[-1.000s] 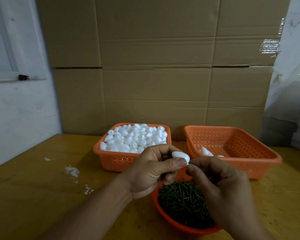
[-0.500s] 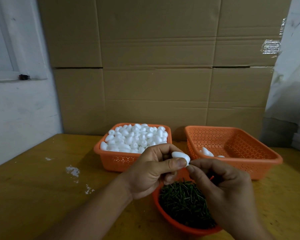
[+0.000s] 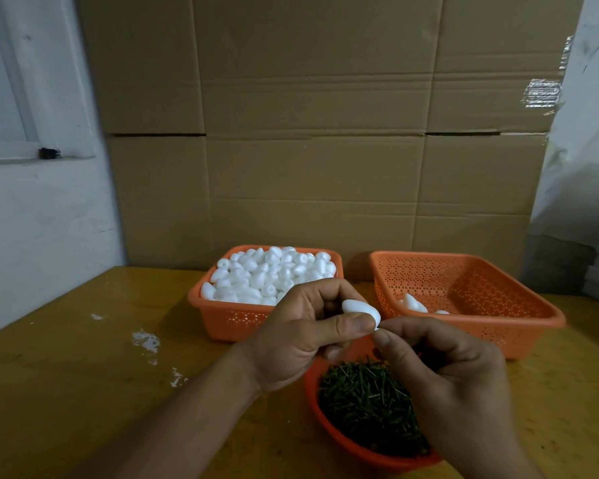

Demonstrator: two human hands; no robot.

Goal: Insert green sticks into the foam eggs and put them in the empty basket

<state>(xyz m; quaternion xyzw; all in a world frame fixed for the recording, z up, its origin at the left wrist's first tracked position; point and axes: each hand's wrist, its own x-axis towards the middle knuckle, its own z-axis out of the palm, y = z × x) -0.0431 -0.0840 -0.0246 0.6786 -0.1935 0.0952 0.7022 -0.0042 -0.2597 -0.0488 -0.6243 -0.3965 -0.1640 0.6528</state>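
My left hand (image 3: 301,335) pinches a white foam egg (image 3: 358,310) between thumb and fingers, above the near bowl. My right hand (image 3: 450,371) has its thumb and forefinger tips pressed together against the egg's right end; the stick between them is hidden. An orange bowl (image 3: 339,440) full of green sticks (image 3: 367,406) sits right below both hands. Behind on the left stands an orange basket (image 3: 222,318) heaped with foam eggs (image 3: 270,274). The orange basket (image 3: 519,326) on the right holds a few finished eggs (image 3: 414,304) at its near left corner.
All three containers rest on a yellow wooden table (image 3: 83,375) with white flecks (image 3: 146,340) at left. Stacked cardboard boxes (image 3: 308,133) close off the back. A white wall and window frame (image 3: 21,133) lie left; plastic-wrapped stacks (image 3: 585,202) stand right.
Both hands stay almost in place; the right fingertips have closed in against the end of the egg.
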